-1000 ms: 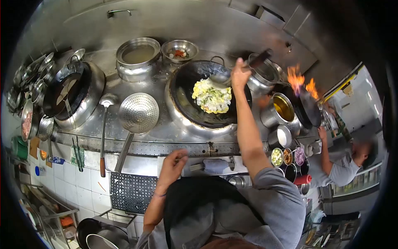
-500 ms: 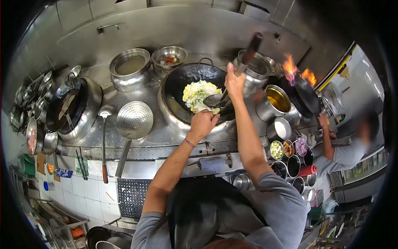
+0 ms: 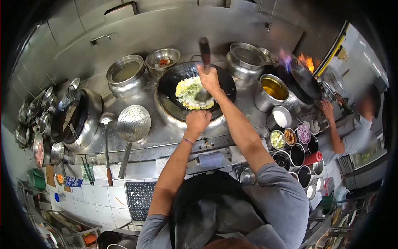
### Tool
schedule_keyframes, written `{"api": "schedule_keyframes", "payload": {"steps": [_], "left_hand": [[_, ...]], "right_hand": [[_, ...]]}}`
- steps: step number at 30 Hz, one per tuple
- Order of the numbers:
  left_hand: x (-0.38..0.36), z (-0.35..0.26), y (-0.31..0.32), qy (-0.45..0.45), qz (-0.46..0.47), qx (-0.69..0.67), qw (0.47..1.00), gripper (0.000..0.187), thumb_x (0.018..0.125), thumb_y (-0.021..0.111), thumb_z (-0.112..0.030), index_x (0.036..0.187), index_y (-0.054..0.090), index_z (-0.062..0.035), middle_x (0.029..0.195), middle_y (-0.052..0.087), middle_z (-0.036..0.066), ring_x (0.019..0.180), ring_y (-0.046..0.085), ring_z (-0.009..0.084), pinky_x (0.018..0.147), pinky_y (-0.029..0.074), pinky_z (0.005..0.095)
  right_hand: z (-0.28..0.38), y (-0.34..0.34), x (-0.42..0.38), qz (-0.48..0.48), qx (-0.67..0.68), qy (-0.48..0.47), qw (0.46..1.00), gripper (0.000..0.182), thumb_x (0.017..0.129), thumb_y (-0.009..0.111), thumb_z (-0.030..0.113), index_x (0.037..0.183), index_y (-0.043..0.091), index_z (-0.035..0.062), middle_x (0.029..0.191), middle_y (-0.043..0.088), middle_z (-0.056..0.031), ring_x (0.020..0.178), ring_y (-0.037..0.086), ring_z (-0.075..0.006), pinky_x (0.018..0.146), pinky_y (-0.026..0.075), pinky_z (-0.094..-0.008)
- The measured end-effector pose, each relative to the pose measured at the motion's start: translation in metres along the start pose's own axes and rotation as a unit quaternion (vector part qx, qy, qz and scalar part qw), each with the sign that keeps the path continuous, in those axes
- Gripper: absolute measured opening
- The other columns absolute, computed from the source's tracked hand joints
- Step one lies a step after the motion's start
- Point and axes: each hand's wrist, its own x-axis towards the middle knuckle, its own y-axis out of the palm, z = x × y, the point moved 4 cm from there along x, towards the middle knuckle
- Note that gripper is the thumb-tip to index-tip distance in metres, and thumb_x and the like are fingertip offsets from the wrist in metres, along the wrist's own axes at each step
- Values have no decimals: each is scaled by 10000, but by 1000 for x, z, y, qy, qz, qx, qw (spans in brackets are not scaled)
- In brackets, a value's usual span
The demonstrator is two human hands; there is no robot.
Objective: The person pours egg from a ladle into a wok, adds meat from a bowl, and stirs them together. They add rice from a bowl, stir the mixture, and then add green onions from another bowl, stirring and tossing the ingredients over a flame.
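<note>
A black wok (image 3: pixel 166 87) sits in the middle burner with a yellow and green mass of egg and vegetables (image 3: pixel 186 92) in it. My right hand (image 3: pixel 209 78) grips the dark handle of a ladle (image 3: pixel 204 52), whose bowl rests in the food. My left hand (image 3: pixel 197 120) is closed on the wok's near rim, apparently on its handle.
A perforated skimmer (image 3: pixel 133 123) and a second ladle (image 3: pixel 106 121) lie on the steel counter at left, by another wok (image 3: pixel 68 114). Pots (image 3: pixel 124 74) stand behind. An oil pot (image 3: pixel 271 89) and several ingredient bowls (image 3: pixel 296 147) are at right. Another person (image 3: pixel 352 133) works a flaming wok (image 3: pixel 304 81).
My right hand moved left with the ladle, now upright over the middle of the wok. The view shifted, and my left hand stays on the wok's near rim.
</note>
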Motion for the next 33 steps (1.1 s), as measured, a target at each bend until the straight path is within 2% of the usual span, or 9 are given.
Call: {"api": "schedule_keyframes", "payload": {"steps": [6, 9, 14, 16, 17, 22, 25, 28, 33], "left_hand": [[0, -4, -9, -8, -23, -13, 1000, 348, 869, 609, -330, 669, 720, -68, 681, 663, 212, 652, 669, 417, 653, 549, 520], [-1, -3, -10, -7, -15, -14, 1000, 357, 869, 606, -334, 664, 721, -65, 681, 660, 222, 644, 667, 424, 656, 554, 520], [0, -3, -6, -5, -35, -15, 999, 373, 878, 604, -342, 651, 711, -65, 661, 654, 217, 632, 665, 422, 642, 551, 516], [0, -2, -8, -4, -26, -18, 999, 377, 878, 604, -342, 641, 700, -65, 652, 651, 214, 625, 663, 419, 640, 549, 517], [1, -1, -9, 0, -23, -15, 1000, 380, 878, 604, -342, 638, 696, -63, 654, 652, 214, 626, 663, 419, 641, 548, 519], [0, -1, -7, -8, -28, -5, 1000, 394, 884, 600, -349, 635, 690, -58, 671, 657, 216, 644, 663, 421, 643, 541, 524], [0, 3, -3, -10, -11, -13, 1000, 392, 885, 606, -347, 635, 690, -57, 672, 658, 211, 640, 661, 419, 636, 537, 525], [-1, 3, -6, 2, -17, -10, 1000, 384, 885, 614, -340, 640, 691, -55, 657, 653, 207, 620, 655, 421, 626, 534, 526], [-7, 6, 0, 9, -14, -23, 1000, 373, 886, 618, -334, 648, 693, -57, 662, 652, 210, 628, 657, 421, 626, 533, 522]], "right_hand": [[4, 13, -21, -21, 91, 25, 995, 485, 1011, 591, 267, 635, 502, -26, 535, 425, -129, 529, 429, -128, 510, 349, -404], [24, 17, 3, 43, -26, -15, 999, 329, 955, 656, 220, 776, 597, -49, 606, 578, -238, 578, 623, -385, 528, 439, -431], [9, 8, -4, -95, 22, -12, 995, 300, 928, 680, 174, 734, 605, -43, 625, 599, -214, 548, 617, -386, 508, 436, -432], [8, 19, 7, 45, -48, 11, 998, 473, 985, 630, 350, 717, 580, -36, 587, 563, -172, 543, 456, -222, 555, 426, -429], [12, 21, 15, 32, -19, -1, 999, 314, 939, 656, 216, 742, 601, -22, 655, 603, -234, 643, 622, -450, 547, 451, -478], [7, 20, 0, 8, 30, 7, 999, 254, 944, 637, 171, 782, 608, -22, 664, 617, -224, 626, 620, -436, 526, 436, -486], [12, 36, 16, 65, -11, 5, 998, 401, 956, 658, 276, 707, 584, -30, 578, 554, -173, 500, 463, -263, 527, 418, -419], [45, 19, 17, 22, 2, -57, 998, 198, 914, 648, 152, 829, 645, -27, 708, 624, -244, 678, 633, -442, 594, 477, -457], [12, 36, 16, 91, -67, 3, 994, 277, 961, 616, 207, 787, 627, -8, 678, 613, -251, 649, 625, -463, 562, 462, -499]]}}
